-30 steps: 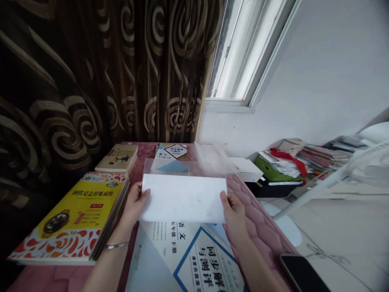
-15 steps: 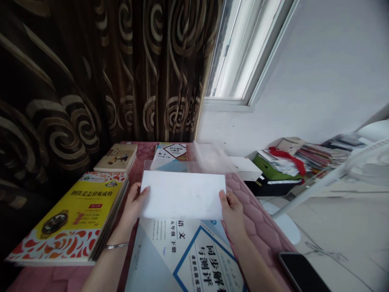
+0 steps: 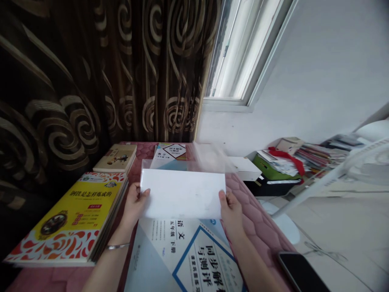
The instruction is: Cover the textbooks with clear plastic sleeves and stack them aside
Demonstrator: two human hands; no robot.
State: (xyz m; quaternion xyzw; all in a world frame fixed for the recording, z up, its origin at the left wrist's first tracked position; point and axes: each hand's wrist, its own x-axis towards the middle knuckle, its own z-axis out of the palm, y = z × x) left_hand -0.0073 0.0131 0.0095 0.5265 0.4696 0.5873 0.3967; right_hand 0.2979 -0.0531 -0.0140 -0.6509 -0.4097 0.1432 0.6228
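Observation:
A white rectangular sheet [image 3: 182,194] is held level between my two hands, with a strip of clear plastic [image 3: 170,165] showing along its far edge. My left hand [image 3: 135,201] pinches the left edge, thumb on top; a silver bangle is on that wrist. The right edge is pinched by my right hand [image 3: 231,205], thumb also on top. Under the sheet lies a pale blue and white workbook [image 3: 158,259], its far part hidden. Beyond the plastic, another workbook [image 3: 170,153] rests on the pink quilted cover [image 3: 258,227].
At left lies a stack of books with a yellow cover [image 3: 77,207], with smaller tan books [image 3: 117,157] behind. A phone [image 3: 300,271] sits at the right edge. Farther off are a white box [image 3: 244,168], a green bin [image 3: 267,164], a fan [image 3: 322,182] and a dark curtain [image 3: 127,69].
The far edge of the white sheet has tipped up very slightly. Both hands keep the same grip and nearly the same place.

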